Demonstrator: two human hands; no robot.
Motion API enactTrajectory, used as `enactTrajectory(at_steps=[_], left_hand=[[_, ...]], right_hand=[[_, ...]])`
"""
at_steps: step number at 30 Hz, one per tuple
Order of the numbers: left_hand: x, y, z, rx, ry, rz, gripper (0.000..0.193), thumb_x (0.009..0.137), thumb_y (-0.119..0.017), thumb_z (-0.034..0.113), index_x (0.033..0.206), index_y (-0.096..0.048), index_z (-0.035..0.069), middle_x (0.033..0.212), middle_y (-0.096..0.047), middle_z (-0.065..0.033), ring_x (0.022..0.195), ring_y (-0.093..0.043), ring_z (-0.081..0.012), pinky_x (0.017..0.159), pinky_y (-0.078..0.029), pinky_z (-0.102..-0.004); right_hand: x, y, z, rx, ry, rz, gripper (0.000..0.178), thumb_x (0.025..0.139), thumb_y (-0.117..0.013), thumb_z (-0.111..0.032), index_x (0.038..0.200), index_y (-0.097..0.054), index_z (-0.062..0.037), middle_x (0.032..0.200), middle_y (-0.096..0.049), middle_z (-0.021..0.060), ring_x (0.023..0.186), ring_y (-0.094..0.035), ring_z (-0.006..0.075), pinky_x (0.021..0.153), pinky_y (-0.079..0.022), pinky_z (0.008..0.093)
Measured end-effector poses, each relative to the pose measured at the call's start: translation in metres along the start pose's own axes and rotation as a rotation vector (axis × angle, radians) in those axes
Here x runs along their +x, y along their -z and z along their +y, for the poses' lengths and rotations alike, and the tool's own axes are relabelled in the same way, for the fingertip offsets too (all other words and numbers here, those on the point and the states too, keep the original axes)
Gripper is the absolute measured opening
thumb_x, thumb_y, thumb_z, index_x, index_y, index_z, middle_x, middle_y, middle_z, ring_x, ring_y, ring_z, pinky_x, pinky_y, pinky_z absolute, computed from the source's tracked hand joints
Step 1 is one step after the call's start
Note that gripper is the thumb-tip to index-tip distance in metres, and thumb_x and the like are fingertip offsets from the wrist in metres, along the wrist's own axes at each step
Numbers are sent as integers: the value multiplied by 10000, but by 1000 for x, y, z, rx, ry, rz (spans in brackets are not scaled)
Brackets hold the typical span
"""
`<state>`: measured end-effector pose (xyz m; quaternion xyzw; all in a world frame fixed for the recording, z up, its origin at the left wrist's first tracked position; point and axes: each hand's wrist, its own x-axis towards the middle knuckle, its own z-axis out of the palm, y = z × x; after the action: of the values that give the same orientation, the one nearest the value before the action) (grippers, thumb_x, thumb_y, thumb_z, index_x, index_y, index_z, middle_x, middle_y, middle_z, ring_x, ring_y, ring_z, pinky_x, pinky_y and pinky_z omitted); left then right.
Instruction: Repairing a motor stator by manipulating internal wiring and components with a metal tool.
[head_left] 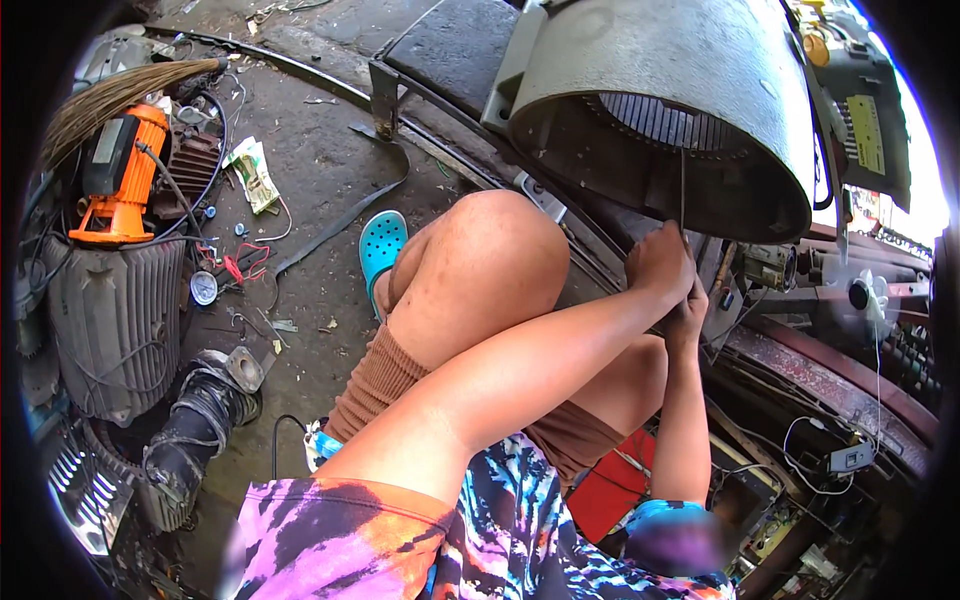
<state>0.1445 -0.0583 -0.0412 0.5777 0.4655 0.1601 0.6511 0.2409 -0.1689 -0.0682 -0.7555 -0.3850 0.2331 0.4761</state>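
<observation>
motor housing, grey, ribbed inside; both hands' grip clenched on thin wire.

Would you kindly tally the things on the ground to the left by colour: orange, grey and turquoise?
Orange: 1, motor tool
Grey: 1, ribbed motor housing
Turquoise: 1, clog
Total: 3

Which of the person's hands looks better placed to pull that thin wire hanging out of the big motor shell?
Probably the left hand: it sits right at the thin wire under the motor shell rim. The right hand is lower, mostly hidden behind it.
</observation>
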Motion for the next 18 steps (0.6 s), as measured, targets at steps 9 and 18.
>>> enactTrajectory(at_steps=[9, 18], left_hand=[[-4, 18, 7, 19, -13, -90, 237, 931, -525, 165, 984, -649, -30, 904, -720, -231, 833, -714, -433, 722, -569, -517], [-1, 5, 11, -21, -1, -70, 240, 932, -530, 175, 975, -663, -20, 902, -719, -237, 839, -709, -437, 731, -562, -518]], right_hand=[[-7, 16, -46, 371, -513, -141, 275, 1027, -544, -171, 1192, -643, 25, 697, -575, -13, 554, -455, 54, 501, -349, 185], [2, 28, -22, 3, -260, -50, 242, 1035, -529, -185, 1093, -648, 18, 686, -578, 6, 585, -462, 65, 542, -364, 189]])
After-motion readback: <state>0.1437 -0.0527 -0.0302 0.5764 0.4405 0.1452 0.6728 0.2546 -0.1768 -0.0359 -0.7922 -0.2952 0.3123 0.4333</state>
